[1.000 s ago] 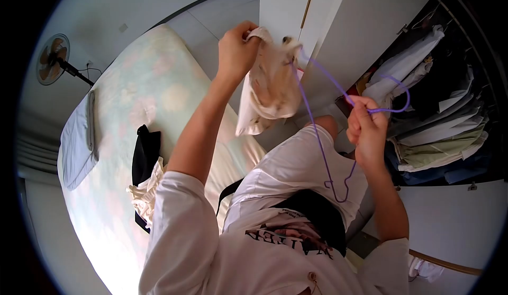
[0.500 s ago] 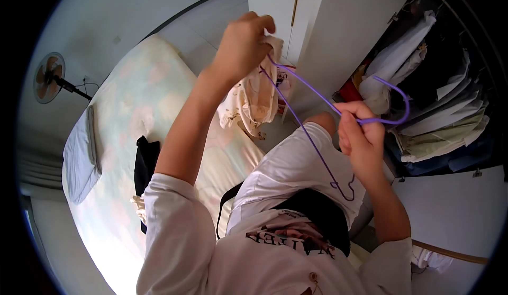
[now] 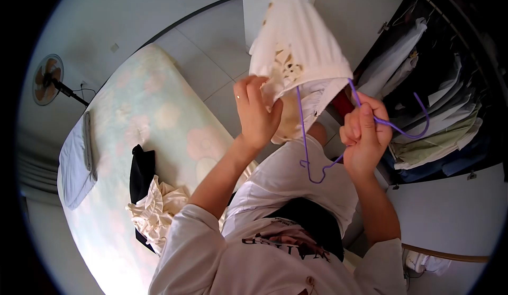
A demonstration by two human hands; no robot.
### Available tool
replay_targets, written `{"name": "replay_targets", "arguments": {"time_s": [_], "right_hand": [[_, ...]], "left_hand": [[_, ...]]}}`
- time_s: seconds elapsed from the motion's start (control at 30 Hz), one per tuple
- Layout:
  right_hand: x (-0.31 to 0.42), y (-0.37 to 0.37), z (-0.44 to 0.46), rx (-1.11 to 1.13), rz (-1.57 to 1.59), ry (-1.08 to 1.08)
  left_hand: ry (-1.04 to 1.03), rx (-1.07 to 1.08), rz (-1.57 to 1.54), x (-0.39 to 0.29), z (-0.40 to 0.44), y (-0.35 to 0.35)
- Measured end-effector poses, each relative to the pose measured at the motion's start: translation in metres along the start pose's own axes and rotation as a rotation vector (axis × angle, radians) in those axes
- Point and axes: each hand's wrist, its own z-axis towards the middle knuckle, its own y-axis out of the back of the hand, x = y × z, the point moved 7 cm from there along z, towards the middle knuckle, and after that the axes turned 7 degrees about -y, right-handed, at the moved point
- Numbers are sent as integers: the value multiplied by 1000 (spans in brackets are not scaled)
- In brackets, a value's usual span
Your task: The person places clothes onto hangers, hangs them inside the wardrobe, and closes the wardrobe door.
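Note:
My right hand (image 3: 365,136) is closed around a purple clothes hanger (image 3: 302,120) near its neck, with the hook pointing right. The far end of the hanger is inside a cream knit top (image 3: 312,46), which hangs spread over it. Tan and dark flower-like details show on the top's front. At the left edge of the top, my left hand (image 3: 255,110) grips the fabric between thumb and fingers. One lower corner of the hanger, with a small notch, sticks out bare above my lap.
A bed (image 3: 185,131) with a pale floral sheet lies on the left, bearing a crumpled cream garment (image 3: 159,210), a black garment (image 3: 142,173) and a folded blue-grey quilt (image 3: 78,160). An open wardrobe with hanging clothes (image 3: 439,115) stands at right. A fan (image 3: 48,79) is beyond the bed.
The cream top has swung up and spread over the hanger's far end. My left hand has moved down to the top's edge. The hanger has turned, and its hook has shifted right.

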Motion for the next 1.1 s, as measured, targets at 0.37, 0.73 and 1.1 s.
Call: {"name": "replay_targets", "arguments": {"time_s": [0.37,0.73,1.1], "right_hand": [[-51,1,-6,-18,-45,-270],[-6,20,16,-102,46,-56],[-9,15,18,-90,-4,-102]], "left_hand": [[78,461,-152,-2,11,-22],[171,338,124,15,-62,15],[625,335,-64,61,-72,33]]}}
